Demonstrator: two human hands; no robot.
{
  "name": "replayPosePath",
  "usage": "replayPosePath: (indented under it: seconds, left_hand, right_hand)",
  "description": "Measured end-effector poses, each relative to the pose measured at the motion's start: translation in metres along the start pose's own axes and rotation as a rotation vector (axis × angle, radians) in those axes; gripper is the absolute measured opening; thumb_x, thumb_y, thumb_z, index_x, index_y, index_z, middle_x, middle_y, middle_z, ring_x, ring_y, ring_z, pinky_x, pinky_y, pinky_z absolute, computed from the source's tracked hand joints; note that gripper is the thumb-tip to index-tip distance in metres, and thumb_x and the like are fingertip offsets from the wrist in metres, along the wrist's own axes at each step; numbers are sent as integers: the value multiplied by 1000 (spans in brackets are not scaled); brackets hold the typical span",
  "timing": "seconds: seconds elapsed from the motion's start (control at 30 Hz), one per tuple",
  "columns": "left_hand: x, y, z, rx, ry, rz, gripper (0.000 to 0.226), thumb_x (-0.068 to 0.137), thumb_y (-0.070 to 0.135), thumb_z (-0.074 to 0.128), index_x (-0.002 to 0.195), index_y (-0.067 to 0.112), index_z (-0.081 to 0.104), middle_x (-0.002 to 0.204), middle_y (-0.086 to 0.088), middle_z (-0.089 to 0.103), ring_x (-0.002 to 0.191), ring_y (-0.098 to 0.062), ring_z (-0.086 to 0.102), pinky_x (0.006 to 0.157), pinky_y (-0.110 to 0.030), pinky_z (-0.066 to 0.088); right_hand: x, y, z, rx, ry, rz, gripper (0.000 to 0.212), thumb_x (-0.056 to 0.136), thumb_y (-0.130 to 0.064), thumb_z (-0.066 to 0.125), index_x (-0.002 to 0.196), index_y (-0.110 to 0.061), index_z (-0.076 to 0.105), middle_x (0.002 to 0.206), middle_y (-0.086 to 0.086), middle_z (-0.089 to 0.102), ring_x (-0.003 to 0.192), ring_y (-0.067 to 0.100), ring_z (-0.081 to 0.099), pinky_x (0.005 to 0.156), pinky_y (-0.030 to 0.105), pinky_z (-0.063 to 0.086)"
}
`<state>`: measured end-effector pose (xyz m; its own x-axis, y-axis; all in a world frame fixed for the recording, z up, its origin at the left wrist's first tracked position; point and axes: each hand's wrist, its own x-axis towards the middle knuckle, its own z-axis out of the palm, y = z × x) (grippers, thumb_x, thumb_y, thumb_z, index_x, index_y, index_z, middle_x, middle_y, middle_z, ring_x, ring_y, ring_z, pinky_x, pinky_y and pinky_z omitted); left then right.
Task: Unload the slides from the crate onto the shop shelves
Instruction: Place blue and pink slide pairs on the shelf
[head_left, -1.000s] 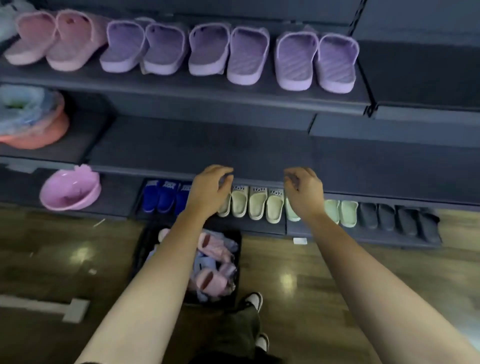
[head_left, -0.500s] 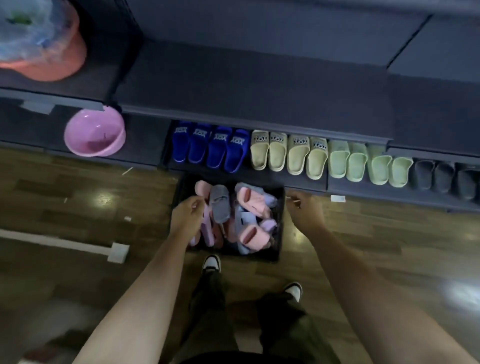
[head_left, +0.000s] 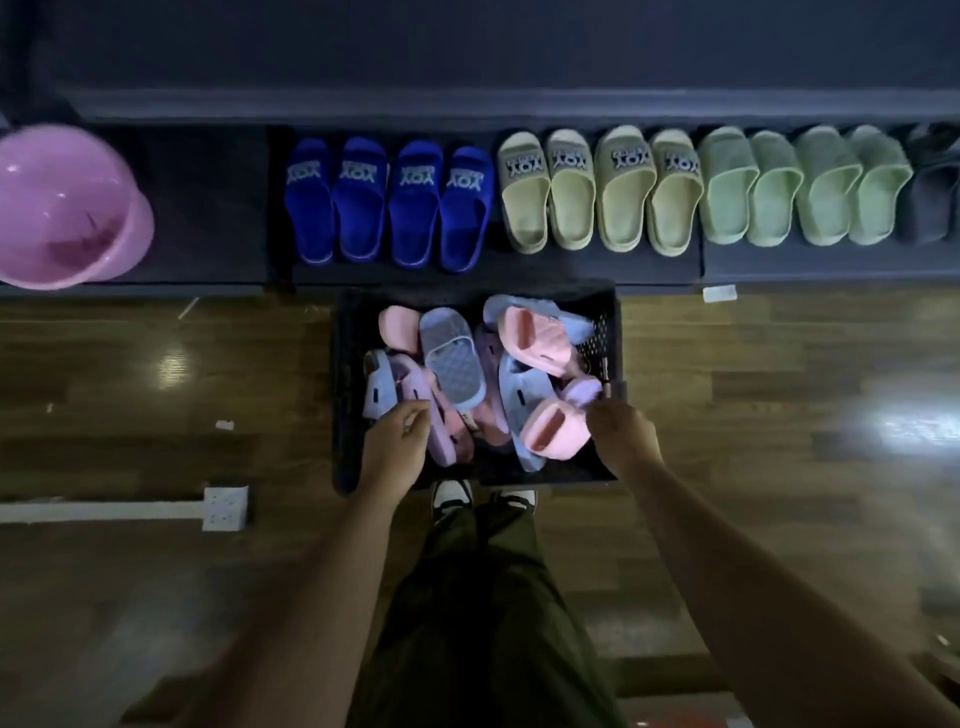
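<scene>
A black crate (head_left: 605, 332) stands on the floor right before the bottom shelf (head_left: 519, 273). Pink, lilac and pale blue slides lie jumbled inside it. My left hand (head_left: 396, 447) hovers over the crate's near left part, fingers loosely curled, just above a lilac slide (head_left: 441, 434). At the crate's near right edge my right hand (head_left: 623, 439) sits beside a pink slide (head_left: 553, 431); its fingertips are hidden and nothing shows in its grasp.
On the bottom shelf stand rows of blue slides (head_left: 387, 202), yellow slides (head_left: 597, 192), green slides (head_left: 802, 187) and dark slides (head_left: 932, 197). A pink basin (head_left: 62, 208) sits at the left. A white power strip (head_left: 224, 507) lies on the wooden floor.
My view has tipped down from the upper shelves to the crate. Both hands have dropped from shelf height to the crate's near edge.
</scene>
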<state>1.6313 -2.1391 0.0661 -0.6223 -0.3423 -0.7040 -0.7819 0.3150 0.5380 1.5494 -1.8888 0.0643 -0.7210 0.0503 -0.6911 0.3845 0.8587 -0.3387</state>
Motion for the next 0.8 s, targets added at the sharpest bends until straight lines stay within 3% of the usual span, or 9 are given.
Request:
replayPosePath:
  seconds: [0.17, 0.33, 0.53, 0.7, 0.8]
  left_hand:
    - [45, -37, 44, -102, 4, -78, 32, 99, 28, 47, 124, 15, 62, 129, -4, 60, 117, -21, 54, 93, -32, 42]
    - [80, -73, 69, -114, 55, -86, 27, 98, 25, 48, 117, 15, 65, 123, -3, 63, 114, -20, 56, 94, -32, 42]
    - [104, -94, 82, -178, 92, -118, 24, 95, 27, 49, 109, 21, 67, 117, -2, 67, 110, -18, 61, 100, -40, 46]
    - [109, -101, 83, -222, 93, -148, 28, 83, 43, 48, 100, 32, 68, 110, 4, 69, 106, -16, 63, 98, -47, 48]
    - [108, -103, 80, -251, 100, -164, 23, 87, 40, 49, 98, 34, 68, 108, 6, 69, 105, -15, 63, 97, -47, 49]
  right_hand:
    - [57, 41, 53, 118, -81, 203, 37, 91, -8, 45, 124, -13, 60, 126, 15, 62, 111, 34, 59, 80, 29, 41]
    - [88, 71, 97, 247, -31, 296, 41, 97, -22, 42, 137, -15, 41, 125, 18, 58, 100, 34, 56, 75, 32, 38]
    - [109, 94, 118, 578, 68, 403, 50, 88, -19, 59, 135, -18, 41, 121, 11, 58, 103, 32, 57, 79, 36, 44]
    - [104, 84, 113, 804, 267, 342, 41, 81, -12, 69, 114, -17, 46, 102, 8, 63, 80, 19, 62, 69, 32, 52]
    - [110, 65, 102, 1018, 256, 285, 39, 82, -8, 70, 113, -19, 49, 89, 3, 64, 67, 12, 62, 59, 25, 53]
